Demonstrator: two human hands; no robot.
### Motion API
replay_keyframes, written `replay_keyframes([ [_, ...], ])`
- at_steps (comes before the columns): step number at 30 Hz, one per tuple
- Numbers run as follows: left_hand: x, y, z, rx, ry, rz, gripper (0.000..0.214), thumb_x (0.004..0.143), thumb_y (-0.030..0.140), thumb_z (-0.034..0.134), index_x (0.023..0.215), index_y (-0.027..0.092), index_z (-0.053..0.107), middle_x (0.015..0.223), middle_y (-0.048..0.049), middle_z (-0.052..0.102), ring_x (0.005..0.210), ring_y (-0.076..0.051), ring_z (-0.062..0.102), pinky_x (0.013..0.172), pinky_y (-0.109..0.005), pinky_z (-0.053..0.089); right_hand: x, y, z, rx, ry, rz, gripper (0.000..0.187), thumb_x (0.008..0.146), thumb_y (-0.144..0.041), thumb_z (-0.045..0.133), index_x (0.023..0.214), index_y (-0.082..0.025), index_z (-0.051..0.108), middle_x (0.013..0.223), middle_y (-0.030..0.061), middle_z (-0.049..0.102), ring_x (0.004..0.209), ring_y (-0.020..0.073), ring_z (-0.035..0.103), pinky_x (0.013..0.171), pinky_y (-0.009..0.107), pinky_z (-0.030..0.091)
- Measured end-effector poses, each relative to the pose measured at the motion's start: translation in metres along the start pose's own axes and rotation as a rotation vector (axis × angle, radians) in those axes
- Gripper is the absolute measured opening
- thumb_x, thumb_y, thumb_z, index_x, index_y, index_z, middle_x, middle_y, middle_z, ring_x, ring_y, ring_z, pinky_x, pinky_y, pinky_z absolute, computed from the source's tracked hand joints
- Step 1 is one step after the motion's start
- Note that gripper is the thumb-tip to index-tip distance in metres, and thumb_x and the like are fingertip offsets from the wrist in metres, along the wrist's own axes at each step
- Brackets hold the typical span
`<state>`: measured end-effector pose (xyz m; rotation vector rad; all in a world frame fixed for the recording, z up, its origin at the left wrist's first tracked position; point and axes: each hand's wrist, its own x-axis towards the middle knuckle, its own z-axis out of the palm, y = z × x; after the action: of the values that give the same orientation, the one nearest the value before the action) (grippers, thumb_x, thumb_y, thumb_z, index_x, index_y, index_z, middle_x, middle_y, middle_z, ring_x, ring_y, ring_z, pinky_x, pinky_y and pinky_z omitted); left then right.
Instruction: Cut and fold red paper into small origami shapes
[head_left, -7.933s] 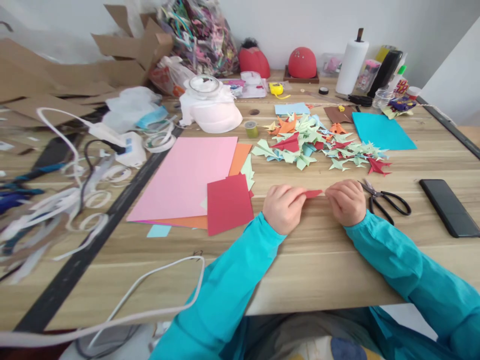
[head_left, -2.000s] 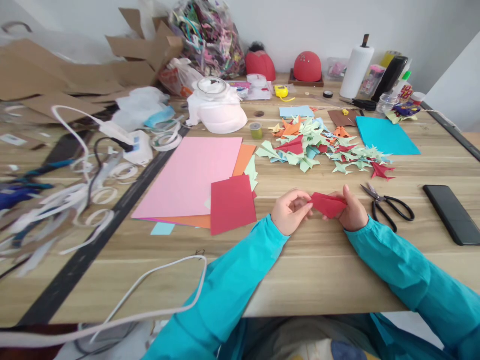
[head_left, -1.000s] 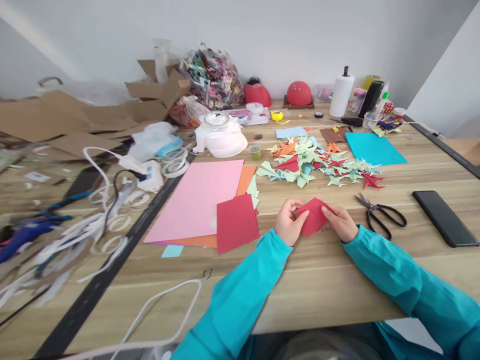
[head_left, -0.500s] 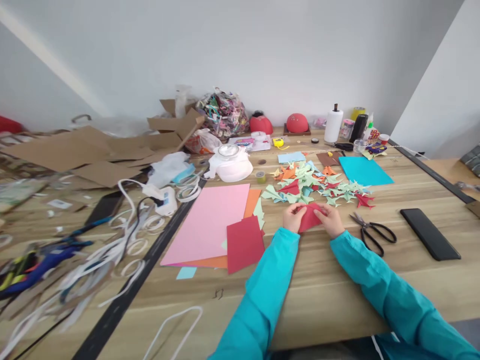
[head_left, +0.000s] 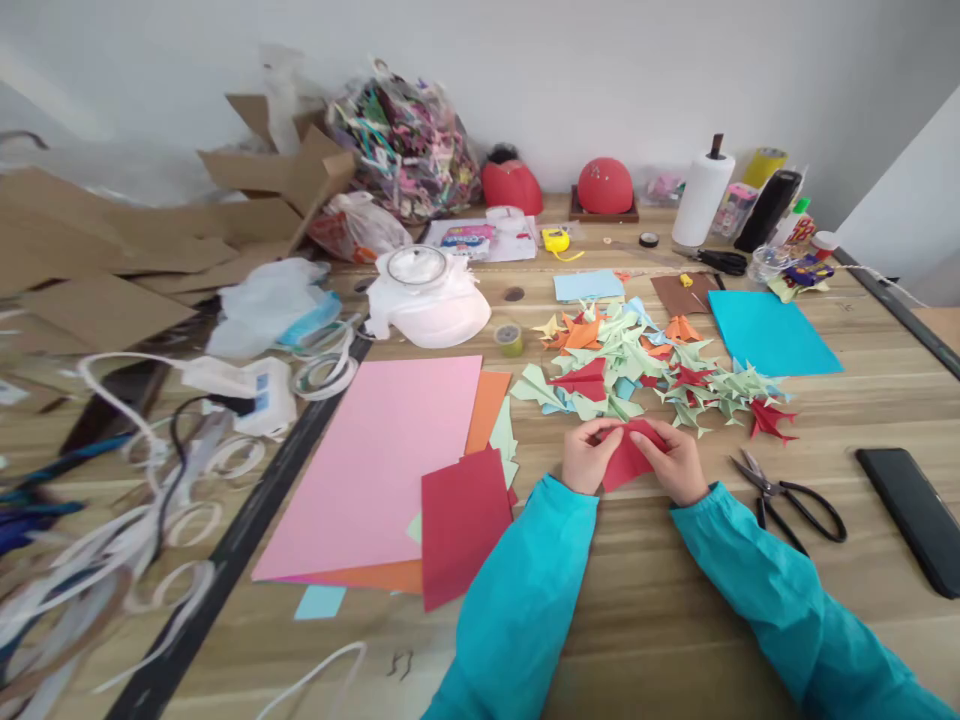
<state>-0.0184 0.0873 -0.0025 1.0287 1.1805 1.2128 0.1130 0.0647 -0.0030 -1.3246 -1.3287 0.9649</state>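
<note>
A small sheet of red paper (head_left: pixel 624 464) is held just above the table between my two hands. My left hand (head_left: pixel 589 457) pinches its left side, thumb on the face towards me. On the other side, my right hand (head_left: pixel 673 462) grips the upper right part with thumb and fingers. Directly beyond them spreads a pile of folded paper pieces (head_left: pixel 619 345), mostly pale green, with some orange, red and blue. A larger red sheet (head_left: pixel 466 530) lies left of my left sleeve, partly over a pink sheet (head_left: pixel 382 460) and an orange one (head_left: pixel 489 400).
Black-handled scissors (head_left: pixel 780 497) and a black phone (head_left: pixel 911 520) lie to my right. Turquoise paper (head_left: pixel 776 332) is at the far right, near a white roll (head_left: pixel 703 198). Cables and a power strip (head_left: pixel 251 390) crowd the left, with cardboard (head_left: pixel 112 235) behind.
My view has moved closer to the table, so everything looks larger. Both hands still hold the red paper, whose top edge now seems more bent between the fingers.
</note>
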Motion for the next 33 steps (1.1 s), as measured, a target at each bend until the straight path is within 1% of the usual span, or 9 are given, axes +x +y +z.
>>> replay_keyframes([
  [4, -0.0028, 0.0014, -0.0015, 0.032, 0.016, -0.02, 0.015, 0.061, 0.026, 0.067, 0.071, 0.015, 0.071, 0.064, -0.0029, 0.068, 0.054, -0.012, 0.056, 0.053, -0.022, 0.046, -0.0016, 0.0006, -0.0035, -0.041, 0.018, 0.009, 0.026, 0.077, -0.038, 0.06, 0.096, -0.021, 0.069, 0.095, 0.0068, 0.071, 0.087, 0.0234, 0.066, 0.076, 0.037, 0.054],
  [8, -0.0049, 0.0039, -0.0014, 0.038, 0.03, -0.025, 0.012, 0.061, 0.025, 0.067, 0.068, 0.016, 0.071, 0.058, -0.0014, 0.066, 0.052, -0.011, 0.055, 0.051, -0.021, 0.046, -0.0038, 0.0018, -0.007, -0.176, -0.01, -0.11, 0.025, 0.08, -0.031, 0.058, 0.102, -0.025, 0.068, 0.1, 0.0052, 0.07, 0.091, 0.0228, 0.066, 0.078, 0.036, 0.054],
  [13, -0.0046, 0.0049, -0.002, 0.043, 0.024, -0.067, 0.011, 0.061, 0.023, 0.067, 0.068, 0.016, 0.071, 0.06, -0.0018, 0.067, 0.052, -0.011, 0.056, 0.05, -0.021, 0.046, -0.0059, -0.0008, -0.0093, -0.295, -0.035, -0.234, 0.026, 0.081, -0.025, 0.057, 0.104, -0.027, 0.068, 0.083, 0.0041, 0.072, 0.066, 0.0171, 0.065, 0.059, 0.029, 0.052],
  [15, -0.0043, 0.0043, -0.0026, 0.046, 0.033, -0.074, 0.01, 0.062, 0.023, 0.067, 0.068, 0.016, 0.071, 0.06, -0.0018, 0.067, 0.053, -0.011, 0.056, 0.05, -0.021, 0.046, -0.0068, -0.0027, -0.0094, -0.32, -0.072, -0.245, 0.027, 0.082, -0.024, 0.056, 0.106, -0.026, 0.067, 0.078, 0.0035, 0.071, 0.062, 0.0158, 0.063, 0.057, 0.028, 0.051],
  [17, -0.0041, 0.0041, -0.0032, 0.045, 0.039, -0.086, 0.01, 0.062, 0.023, 0.067, 0.069, 0.016, 0.071, 0.06, -0.0016, 0.067, 0.052, -0.011, 0.056, 0.049, -0.021, 0.046, -0.0076, -0.0045, -0.0092, -0.34, -0.078, -0.222, 0.03, 0.081, -0.024, 0.056, 0.11, -0.026, 0.065, 0.086, 0.0035, 0.072, 0.069, 0.0169, 0.065, 0.063, 0.029, 0.053],
  [20, -0.0039, 0.0048, -0.0041, 0.039, 0.036, -0.104, 0.011, 0.062, 0.022, 0.067, 0.07, 0.016, 0.071, 0.059, -0.0015, 0.066, 0.052, -0.011, 0.056, 0.048, -0.021, 0.045, -0.0084, -0.006, -0.0082, -0.36, -0.026, -0.146, 0.037, 0.079, -0.027, 0.059, 0.116, -0.026, 0.06, 0.098, 0.0037, 0.071, 0.08, 0.019, 0.067, 0.071, 0.029, 0.055],
  [25, -0.0037, 0.0064, -0.0051, 0.017, 0.026, -0.091, 0.01, 0.064, 0.022, 0.067, 0.071, 0.016, 0.072, 0.063, -0.0023, 0.068, 0.055, -0.012, 0.059, 0.05, -0.022, 0.047, -0.007, -0.006, -0.0078, -0.304, 0.033, -0.083, 0.033, 0.077, -0.029, 0.062, 0.11, -0.024, 0.064, 0.098, 0.0042, 0.071, 0.083, 0.0211, 0.067, 0.074, 0.031, 0.056],
  [30, -0.0037, 0.0061, -0.0057, 0.02, 0.032, -0.087, 0.01, 0.064, 0.023, 0.068, 0.071, 0.017, 0.072, 0.063, -0.002, 0.068, 0.054, -0.012, 0.058, 0.049, -0.022, 0.047, -0.0051, -0.0071, -0.0091, -0.182, -0.037, 0.004, 0.04, 0.076, -0.032, 0.064, 0.115, -0.022, 0.061, 0.107, 0.0057, 0.068, 0.098, 0.0235, 0.063, 0.083, 0.034, 0.054],
  [33, -0.0041, 0.0061, -0.0047, 0.009, 0.017, -0.09, 0.01, 0.064, 0.021, 0.068, 0.071, 0.016, 0.072, 0.063, -0.0022, 0.068, 0.055, -0.012, 0.059, 0.051, -0.022, 0.047, -0.0049, -0.0054, -0.0078, -0.156, -0.008, 0.019, 0.032, 0.078, -0.031, 0.062, 0.109, -0.023, 0.065, 0.104, 0.005, 0.069, 0.096, 0.0233, 0.064, 0.083, 0.035, 0.054],
])
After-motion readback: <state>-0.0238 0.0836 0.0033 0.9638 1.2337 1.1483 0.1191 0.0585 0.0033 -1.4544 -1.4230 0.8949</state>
